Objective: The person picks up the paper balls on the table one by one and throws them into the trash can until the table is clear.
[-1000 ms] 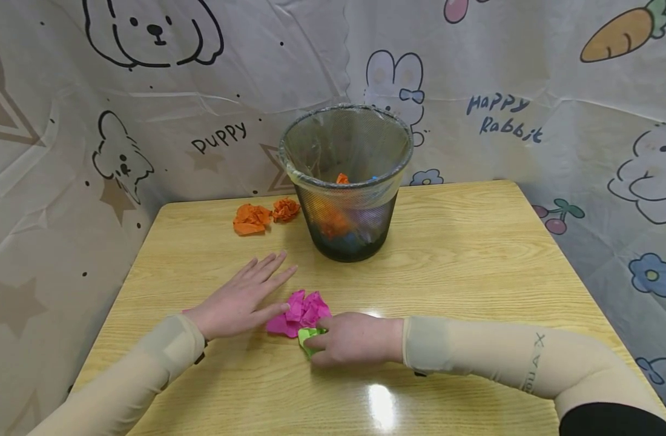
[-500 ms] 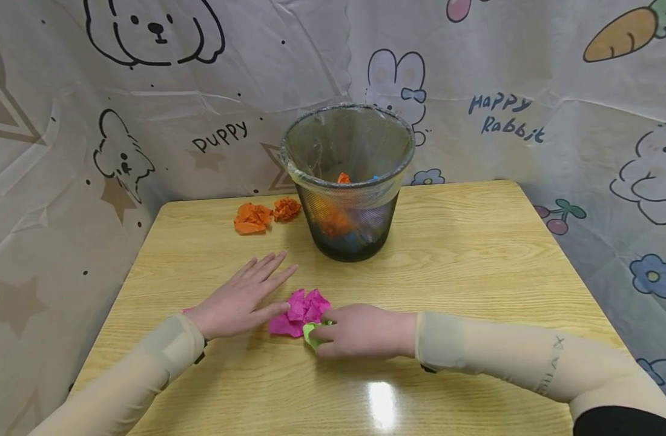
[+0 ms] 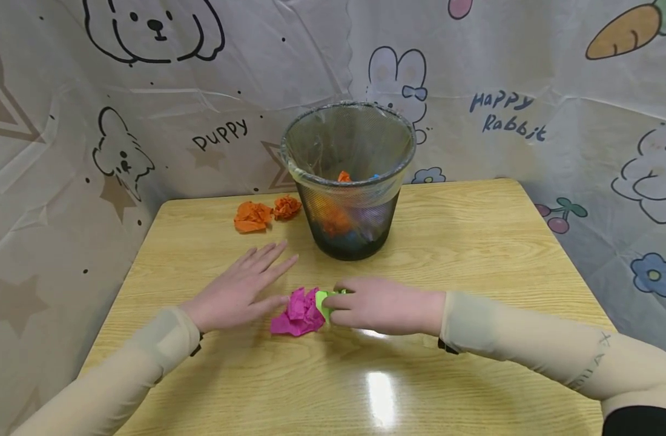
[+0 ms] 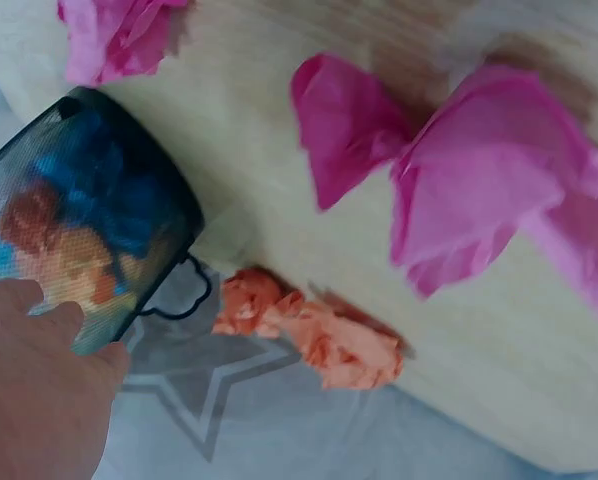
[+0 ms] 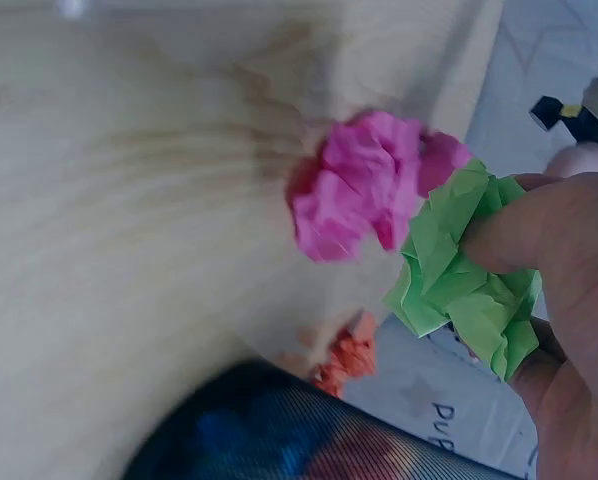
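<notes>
My right hand (image 3: pixel 384 304) pinches a crumpled ball of green paper (image 5: pixel 464 270) between thumb and fingers, raised off the table in the right wrist view. Just left of it a crumpled pink paper (image 3: pixel 297 316) lies on the table. My left hand (image 3: pixel 237 287) has its fingers straight and spread, holding nothing. Its thumb tip is beside the pink paper; whether they touch I cannot tell. A second pink paper (image 4: pixel 489 170) shows large in the left wrist view, and the left arm hides it from the head view.
A black mesh wastebasket (image 3: pixel 350 242) with a clear liner stands at the back middle, holding orange and blue paper. Two crumpled orange papers (image 3: pixel 252 217) lie left of it. A printed cloth (image 3: pixel 213 79) hangs behind the wooden table (image 3: pixel 464 242).
My right hand has moved up and to the right, taking the green paper away from the front of the pink one. The left hand stays almost where it was.
</notes>
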### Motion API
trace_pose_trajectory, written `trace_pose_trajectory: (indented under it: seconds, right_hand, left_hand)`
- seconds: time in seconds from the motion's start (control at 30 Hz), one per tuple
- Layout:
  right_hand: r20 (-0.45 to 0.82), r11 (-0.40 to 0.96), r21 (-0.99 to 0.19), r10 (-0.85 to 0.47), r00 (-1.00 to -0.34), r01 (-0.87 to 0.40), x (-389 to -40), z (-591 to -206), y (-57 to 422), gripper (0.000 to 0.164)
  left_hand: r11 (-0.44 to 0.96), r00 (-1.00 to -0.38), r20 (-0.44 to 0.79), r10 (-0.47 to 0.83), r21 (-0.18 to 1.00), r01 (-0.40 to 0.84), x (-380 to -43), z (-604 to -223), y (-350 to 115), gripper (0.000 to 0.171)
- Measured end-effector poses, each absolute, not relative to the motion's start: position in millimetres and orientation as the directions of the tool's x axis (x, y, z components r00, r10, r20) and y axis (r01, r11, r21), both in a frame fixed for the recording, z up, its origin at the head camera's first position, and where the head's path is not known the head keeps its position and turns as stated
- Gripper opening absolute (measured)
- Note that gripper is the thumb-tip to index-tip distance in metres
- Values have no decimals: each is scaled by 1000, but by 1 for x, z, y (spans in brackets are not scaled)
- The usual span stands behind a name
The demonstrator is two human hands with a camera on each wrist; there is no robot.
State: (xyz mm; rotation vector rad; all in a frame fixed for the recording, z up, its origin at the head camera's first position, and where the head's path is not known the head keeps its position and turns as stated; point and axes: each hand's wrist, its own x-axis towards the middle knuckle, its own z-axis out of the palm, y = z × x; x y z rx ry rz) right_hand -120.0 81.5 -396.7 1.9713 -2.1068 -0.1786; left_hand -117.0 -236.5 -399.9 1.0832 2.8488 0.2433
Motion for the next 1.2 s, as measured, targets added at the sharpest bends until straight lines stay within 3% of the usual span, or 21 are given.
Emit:
trace_pose_trajectory:
  seconds: [0.37,0.57,0.8,1.0,1.2]
  right_hand:
    - [275,91,202,-961,-33,-975,-131,-340,98,34]
    - [305,82,196,-952,-19,-977,-136,-310,106,36]
    - [311,115,164,-949,-60,-980,-140,-283,118,38]
    - [427,150,115,-900,-88,-982,-152,-255,129,33]
    - [459,221,57,-872,-171,-974,-172,-232,142,37]
  left_hand:
    - [724,-732,23,681,126,678,-120,-353,-232,77]
    - [722,-725,15,688,85,687,-119,-329,-225,78]
    - [700,-701,40,712,44,713,-125,-305,-216,77]
    - [678,-676,88,731,22,735,-134,-284,-214,76]
    - [694,-692,89,716,19,720,-144,-266,-211,75]
